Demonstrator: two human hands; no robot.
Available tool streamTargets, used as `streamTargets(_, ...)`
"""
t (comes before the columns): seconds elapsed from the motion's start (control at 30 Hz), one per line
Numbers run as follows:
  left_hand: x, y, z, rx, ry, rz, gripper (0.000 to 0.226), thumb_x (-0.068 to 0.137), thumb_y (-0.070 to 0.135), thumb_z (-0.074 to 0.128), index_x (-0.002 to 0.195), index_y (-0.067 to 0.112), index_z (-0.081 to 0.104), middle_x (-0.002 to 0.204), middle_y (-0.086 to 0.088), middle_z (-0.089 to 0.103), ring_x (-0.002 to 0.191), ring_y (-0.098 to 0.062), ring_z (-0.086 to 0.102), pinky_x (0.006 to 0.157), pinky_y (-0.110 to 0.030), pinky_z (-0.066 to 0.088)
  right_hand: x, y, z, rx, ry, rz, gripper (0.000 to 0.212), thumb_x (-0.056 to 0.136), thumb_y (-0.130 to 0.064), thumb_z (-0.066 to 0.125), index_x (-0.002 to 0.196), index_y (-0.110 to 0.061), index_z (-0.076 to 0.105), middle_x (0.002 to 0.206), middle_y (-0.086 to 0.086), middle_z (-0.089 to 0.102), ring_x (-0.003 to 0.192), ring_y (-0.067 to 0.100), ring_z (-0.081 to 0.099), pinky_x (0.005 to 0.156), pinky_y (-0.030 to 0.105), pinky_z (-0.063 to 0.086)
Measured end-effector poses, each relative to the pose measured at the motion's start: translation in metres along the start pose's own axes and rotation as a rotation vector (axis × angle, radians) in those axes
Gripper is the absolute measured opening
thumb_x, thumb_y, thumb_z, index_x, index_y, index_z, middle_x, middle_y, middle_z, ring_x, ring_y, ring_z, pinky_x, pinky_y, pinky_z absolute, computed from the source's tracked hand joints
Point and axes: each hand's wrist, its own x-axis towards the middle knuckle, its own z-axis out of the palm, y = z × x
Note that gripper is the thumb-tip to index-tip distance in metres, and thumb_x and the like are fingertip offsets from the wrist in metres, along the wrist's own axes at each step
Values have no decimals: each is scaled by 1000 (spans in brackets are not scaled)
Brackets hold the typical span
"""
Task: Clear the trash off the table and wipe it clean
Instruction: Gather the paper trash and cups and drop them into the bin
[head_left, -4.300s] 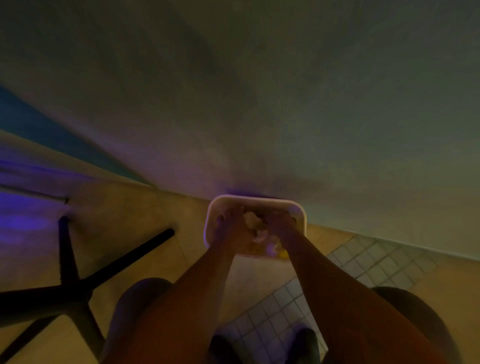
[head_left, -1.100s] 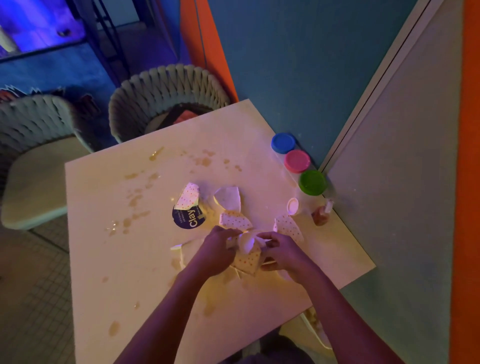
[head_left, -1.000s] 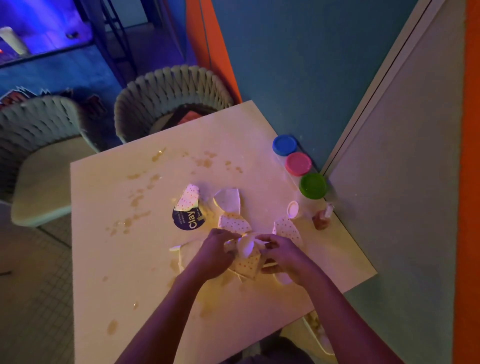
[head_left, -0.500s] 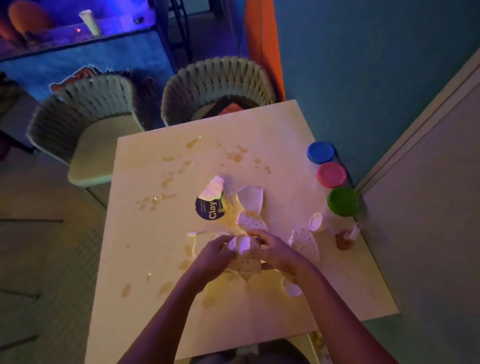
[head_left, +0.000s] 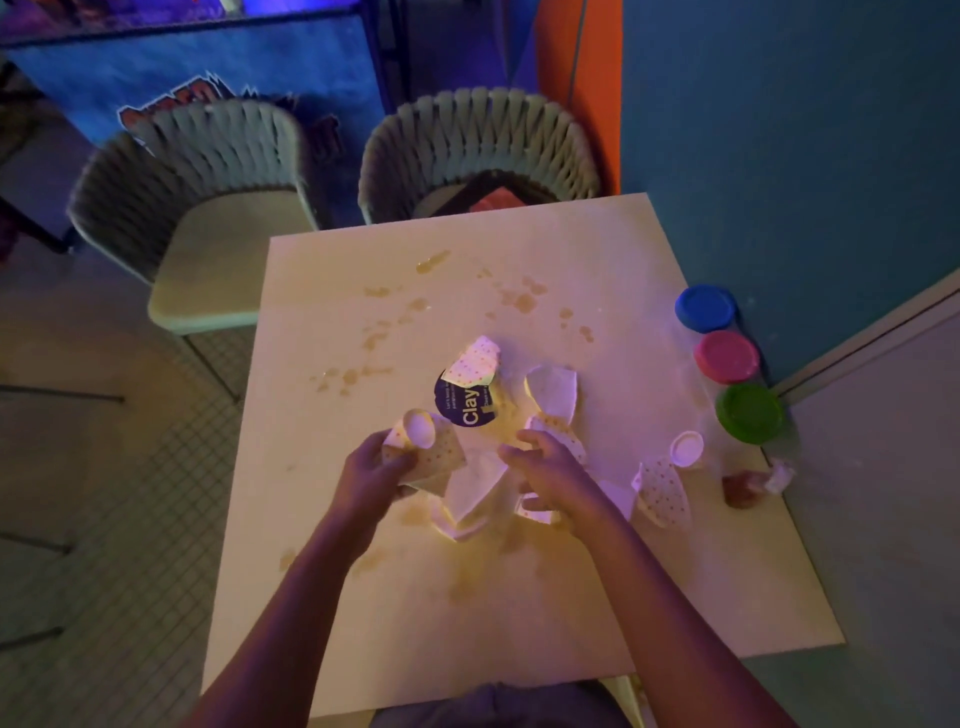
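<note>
A pale square table (head_left: 519, 613) carries brown spill stains and torn paper trash at its middle. My left hand (head_left: 371, 475) grips a crumpled dotted paper cup (head_left: 423, 447), lifted slightly left of the pile. My right hand (head_left: 550, 475) hovers over white paper scraps (head_left: 475, 493) with fingers spread and curled; what it touches is unclear. A round dark "Clay" label (head_left: 465, 402) lies beyond the hands under a dotted scrap. Another torn dotted cup piece (head_left: 662, 491) and a small white lid (head_left: 685, 449) lie to the right.
Three clay tubs, blue (head_left: 706, 307), pink (head_left: 726, 356) and green (head_left: 749, 413), line the table's right edge by the teal wall. A small brown object (head_left: 743, 488) sits near them. Two woven chairs (head_left: 478, 150) (head_left: 197, 208) stand beyond the table. Tiled floor lies left.
My hands have separated: the left pulled the dotted cup away to the left, the right stayed over the scraps. Earlier still, both hands were at a bin on the floor.
</note>
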Motion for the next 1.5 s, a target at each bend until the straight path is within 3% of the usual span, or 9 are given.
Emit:
streamTargets(0.17,11,-8,-33,-5,-1,-8,34,73,25,64,107,22,67,96,1,75,87,-19,69,79,-42,55,17,16,31,-396,119,-24,75,81,-42,74,143,-20,38,139,5,49,121,23,55,100,39,48)
streamTargets(0.33,15,-25,-52,-13,-33,-44,37,72,26,63,109,22,66,100,1,75,90,-18,70,81,-42,57,23,17,67,-586,172,71,92,80,-51,72,151,-21,22,145,11,36,129,32,48,98,39,46)
streamTargets(0.5,18,-39,-66,11,-53,-63,35,73,27,61,107,26,66,103,1,74,91,-17,70,79,-41,58,28,27,97,-649,301,80,87,80,-42,73,147,-18,23,143,12,30,121,37,53,94,41,47)
streamTargets(0.77,20,-54,-81,82,-101,-98,37,72,27,59,108,26,65,102,-1,73,88,-19,69,67,-34,56,27,31,117,-409,477,34,81,72,-22,82,138,-20,36,136,10,32,112,33,54,83,27,40)
streamTargets(1.0,20,-51,-76,144,-162,-88,35,73,30,59,107,30,64,104,2,73,97,-22,69,75,-39,57,18,27,110,-234,416,7,66,74,-10,81,130,-14,46,125,9,60,111,27,58,78,23,40)
streamTargets(1.17,12,-36,-54,188,-208,9,38,75,31,59,114,32,59,108,0,71,96,-23,69,70,-38,58,-1,26,96,-124,394,-45,53,75,-10,80,123,-15,56,112,2,64,96,18,58,73,24,43)
streamTargets(1.27,5,-27,-38,216,-226,71,40,77,32,60,116,37,56,107,0,70,94,-22,70,69,-41,59,-16,28,82,-61,451,-91,48,72,-9,80,115,-16,60,101,-1,65,89,18,61,63,22,43)
streamTargets(1.4,-15,-21,-4,299,-291,181,52,76,30,62,125,43,52,103,-2,72,88,-26,71,64,-40,58,-51,47,44,26,576,-110,45,70,-8,79,111,-16,62,97,-2,65,85,18,61,69,24,43)
streamTargets(1.5,-34,-24,26,401,-342,301,58,76,30,60,128,53,49,97,-3,72,82,-26,71,67,-46,59,-86,73,13,96,688,-103,41,70,-7,79,106,-18,62,93,-4,62,83,16,58,65,23,38)
